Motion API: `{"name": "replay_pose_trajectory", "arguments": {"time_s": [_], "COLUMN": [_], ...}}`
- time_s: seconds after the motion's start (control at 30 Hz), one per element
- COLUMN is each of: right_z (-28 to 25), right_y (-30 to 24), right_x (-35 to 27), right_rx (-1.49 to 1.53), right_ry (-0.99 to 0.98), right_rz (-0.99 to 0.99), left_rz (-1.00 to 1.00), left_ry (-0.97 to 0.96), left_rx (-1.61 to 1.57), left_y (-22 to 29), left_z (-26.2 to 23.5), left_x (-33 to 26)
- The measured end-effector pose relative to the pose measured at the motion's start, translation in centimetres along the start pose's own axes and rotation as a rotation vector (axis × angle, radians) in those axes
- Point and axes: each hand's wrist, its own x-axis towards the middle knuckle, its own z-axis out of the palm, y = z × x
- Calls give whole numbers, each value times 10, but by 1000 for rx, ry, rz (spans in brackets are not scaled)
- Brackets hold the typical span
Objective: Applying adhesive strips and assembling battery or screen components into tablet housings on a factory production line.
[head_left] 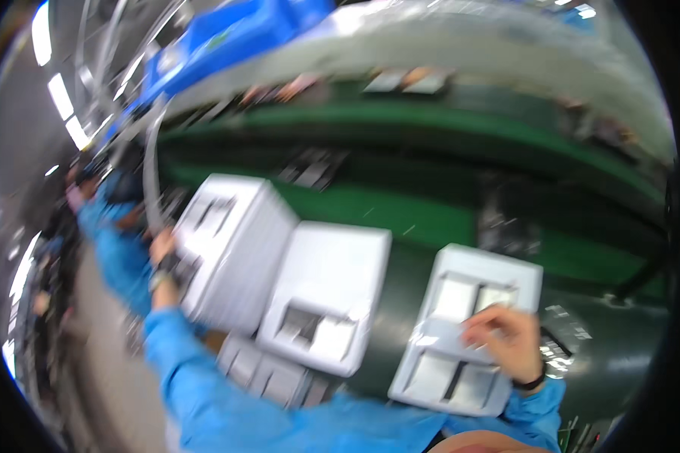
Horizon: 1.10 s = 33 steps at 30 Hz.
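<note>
My left arm reaches out to a tall stack of white trays (238, 249). My left hand (164, 248) is at the stack's left side, by a dark blurred thing; its fingers are too smeared to read. Over a white tray with square compartments (428, 332) hovers my right hand (508, 341), fingers curled and the thumb and forefinger drawn together. Whatever may be between them is too small or blurred to make out. Pale flat pieces (433, 377) sit in that tray's compartments. Between stack and tray lies another white tray (336, 264), with a dark and a white piece in its near recess.
A grey tray with compartments (261, 370) is below the stack. Behind runs a green conveyor (423, 264) with dark parts in bags (506, 219), under a green shelf (400, 115). A blue bin (227, 38) is up left. A co-worker in blue (121, 241) stands at left.
</note>
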Motion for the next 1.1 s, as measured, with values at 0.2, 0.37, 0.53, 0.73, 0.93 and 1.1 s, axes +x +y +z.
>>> {"name": "replay_pose_trajectory", "arguments": {"time_s": [0.2, 0.37, 0.53, 0.73, 0.93, 1.1], "right_z": [4, -1, -13, -12, -18, -19], "right_y": [12, 17, 0, 11, 11, 17], "right_x": [8, 21, 18, 22, 14, 21], "right_rx": [19, -35, -98, -10, 57, 48], "right_ry": [128, 110, 124, 11, -38, -13], "right_rz": [-32, -68, -67, -93, -101, -123], "left_rz": [269, 560, 821, 955, 726, 675], "left_ry": [145, 20, -668, -699, -843, -648], "left_rx": [-257, -459, -562, -231, -301, -778], "left_y": [116, 226, 326, 311, 322, 353], "left_z": [6, -107, -100, -22, -30, -44], "left_x": [-53, -155, -300, -345, -337, -323]}}
